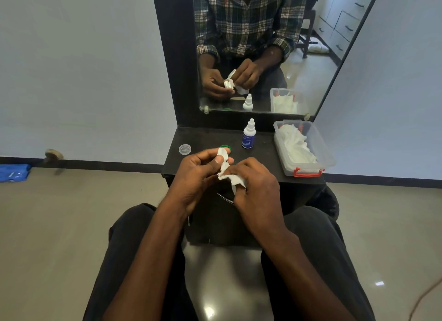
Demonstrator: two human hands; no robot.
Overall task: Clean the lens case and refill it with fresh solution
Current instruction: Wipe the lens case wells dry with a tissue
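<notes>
Both hands busy: left hand (199,171) grips case (223,153), right hand (253,179) pinches tissue (230,178) against it. Judgement: work tissue into wells, dry fully before bottle (248,137).

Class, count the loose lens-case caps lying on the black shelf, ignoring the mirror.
2: a clear cap at the shelf's left, and a green cap partly hidden behind the left hand. Others may be hidden.

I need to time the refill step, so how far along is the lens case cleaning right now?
Done: both caps look off, the clear cap and green cap lying on the shelf. In hand: the left hand holds the white case while the right hand works a tissue on it. Left: refilling; the solution bottle stands capped, untouched.
</notes>
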